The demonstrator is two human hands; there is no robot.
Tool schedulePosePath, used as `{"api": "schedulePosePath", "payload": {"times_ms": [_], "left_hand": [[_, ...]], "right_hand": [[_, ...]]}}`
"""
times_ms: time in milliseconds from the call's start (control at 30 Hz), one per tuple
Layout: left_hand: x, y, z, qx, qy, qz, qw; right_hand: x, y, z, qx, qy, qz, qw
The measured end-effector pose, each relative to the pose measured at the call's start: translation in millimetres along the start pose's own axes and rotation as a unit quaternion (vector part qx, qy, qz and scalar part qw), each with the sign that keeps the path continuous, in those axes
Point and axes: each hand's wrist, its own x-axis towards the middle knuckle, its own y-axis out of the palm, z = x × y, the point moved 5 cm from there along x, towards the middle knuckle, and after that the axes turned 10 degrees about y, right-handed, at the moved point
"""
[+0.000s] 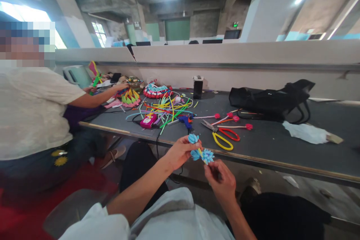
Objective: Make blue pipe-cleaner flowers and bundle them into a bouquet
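Several blue flowers (208,156) on a yellow stem are held in front of the table's near edge. My left hand (181,152) is closed on the stem beside the upper blue flower. Just under the lower right flower, the fingers of my right hand (221,178) pinch its lower end. Beyond my hands, scissors with one yellow and one red handle (223,145) lie on the table, their blades pointing away to the left. A blue glue gun (185,121) rests left of them.
Coloured pipe cleaners (171,110) and a magenta box (148,120) lie on the dark table (261,146). Pink-tipped stems (248,126), a black bag (270,101) and a white plastic bag (305,132) are at right. At left, a person (30,101) holds green and pink pieces.
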Motion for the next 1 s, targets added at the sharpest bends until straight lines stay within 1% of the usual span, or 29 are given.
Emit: {"api": "schedulePosePath", "payload": {"times_ms": [67, 133, 200, 267, 333, 400, 533, 667, 767, 867, 933, 1000], "left_hand": [[0, -0.8, 1, 0.001, -0.003, -0.005, 1.000], [0, -1.5, 3, 0.000, -0.009, -0.009, 1.000], [-1, -0.9, 3, -0.007, -0.012, 0.000, 1.000], [-1, 0.5, 4, -0.015, -0.014, 0.019, 1.000], [-2, 1.1, 4, -0.015, -0.015, 0.031, 0.999], [-2, 0.1, 4, -0.008, -0.014, 0.028, 0.999], [-1, -3.4, 4, -0.004, -0.014, -0.002, 1.000], [-2, -5.2, 7, -0.012, -0.012, -0.047, 0.999], [-5, -4.4, 12, 0.003, 0.004, -0.053, 0.999], [-7, -4.8, 12, 0.043, 0.028, -0.036, 0.998], [-5, -8.0, 7, 0.063, 0.027, -0.051, 0.996], [-3, -8.6, -2, 0.064, 0.014, -0.073, 0.995]], "right_hand": [[0, 1, -1, 0.016, 0.027, 0.006, 0.999], [-1, 1, -6, 0.043, 0.082, 0.013, 0.996], [-1, 2, -13, 0.060, 0.143, 0.026, 0.988], [-2, 3, -18, 0.066, 0.179, 0.044, 0.981], [-2, 4, -19, 0.069, 0.188, 0.057, 0.978], [0, 6, -18, 0.072, 0.183, 0.066, 0.978], [2, 7, -12, 0.063, 0.171, 0.065, 0.981], [2, 8, -12, 0.067, 0.179, 0.060, 0.980], [1, 9, -16, 0.070, 0.191, 0.071, 0.977], [1, 8, -21, 0.088, 0.219, 0.060, 0.970], [2, 5, -28, 0.113, 0.261, 0.034, 0.958], [1, 1, -38, 0.153, 0.319, 0.003, 0.936]]}}
